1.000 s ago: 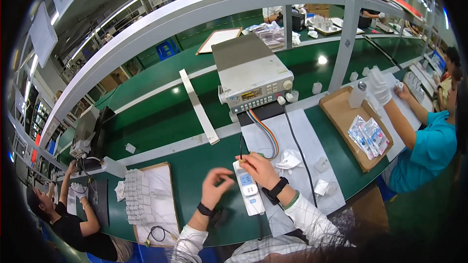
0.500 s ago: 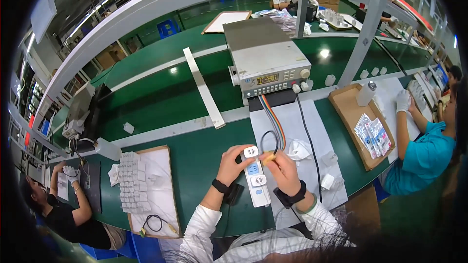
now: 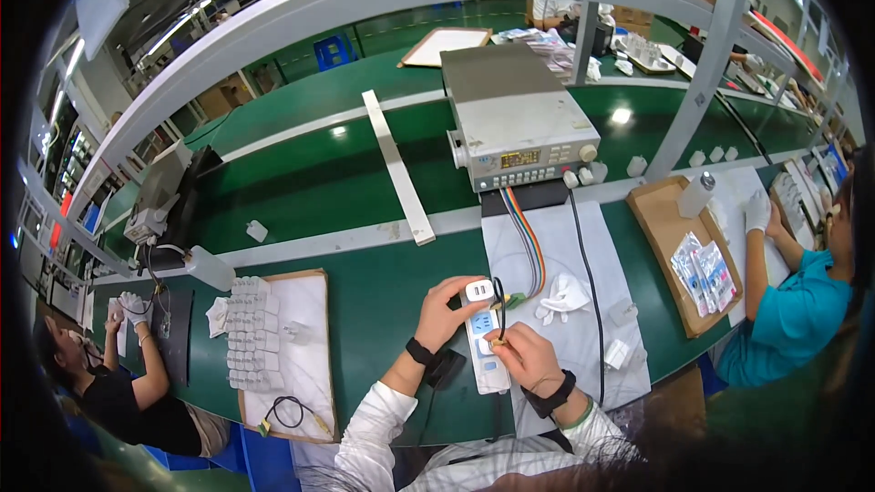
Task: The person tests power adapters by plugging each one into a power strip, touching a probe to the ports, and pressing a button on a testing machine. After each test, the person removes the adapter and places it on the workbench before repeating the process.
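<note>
A white power strip [image 3: 492, 377] lies in front of me, with two white chargers in it. My left hand [image 3: 443, 317] is closed on the far charger [image 3: 479, 291], which has two USB ports on top. My right hand [image 3: 529, 357] pinches the yellowish plug [image 3: 498, 342] of a short black cable, right over the near charger [image 3: 485, 347], which it partly hides. From that plug the black cable [image 3: 499, 296] loops up beside the far charger, toward a small green connector [image 3: 517, 300] at the end of the rainbow ribbon wires [image 3: 523, 237].
A grey bench meter [image 3: 519, 118] stands behind the strip. White gloves [image 3: 567, 296] lie on the white sheet. At left, a tray [image 3: 314, 310] holds rows of white chargers [image 3: 251, 333]. A cardboard tray [image 3: 670, 255] is at right. Co-workers sit on both sides.
My right hand has brought the yellowish plug nearer to me, from beside the far charger to over the near one. My left hand stays on the far charger. The whole view has shifted slightly.
</note>
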The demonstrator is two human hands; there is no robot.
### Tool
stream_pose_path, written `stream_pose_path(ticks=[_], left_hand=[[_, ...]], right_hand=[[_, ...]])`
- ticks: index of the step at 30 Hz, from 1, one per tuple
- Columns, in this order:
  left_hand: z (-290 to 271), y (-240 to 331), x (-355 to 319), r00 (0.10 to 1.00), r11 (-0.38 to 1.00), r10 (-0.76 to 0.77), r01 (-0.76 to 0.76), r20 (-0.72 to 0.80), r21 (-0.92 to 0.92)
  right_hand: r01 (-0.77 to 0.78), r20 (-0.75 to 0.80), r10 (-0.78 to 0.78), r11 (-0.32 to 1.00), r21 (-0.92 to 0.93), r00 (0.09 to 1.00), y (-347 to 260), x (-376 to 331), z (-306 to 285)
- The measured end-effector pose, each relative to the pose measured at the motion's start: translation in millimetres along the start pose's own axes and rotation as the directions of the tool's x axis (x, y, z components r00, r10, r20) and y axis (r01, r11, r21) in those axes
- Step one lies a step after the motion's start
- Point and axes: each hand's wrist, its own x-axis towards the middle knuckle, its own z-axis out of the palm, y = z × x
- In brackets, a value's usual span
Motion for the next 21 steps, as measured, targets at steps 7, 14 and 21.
stream_pose_path(ticks=[7,14,21], left_hand=[[-53.9,3.7,86.1,0.948,0.947,0.206,-0.131,-0.241,0.292],[-42.5,-31.9,181.6,0.980,0.573,-0.130,0.199,-0.152,0.795],[-80.8,-43.9,166.2,0.984,0.502,-0.153,0.159,-0.093,0.850]], right_hand=[[-0.019,0.056,0.013,0.994,0.109,0.998,6.3,-1.0,-4.7],[-0.012,0.051,0.004,0.989,0.146,0.999,2.3,1.2,-7.9],[-0.029,0.085,0.017,0.989,0.143,0.996,-3.7,3.1,-5.2]])
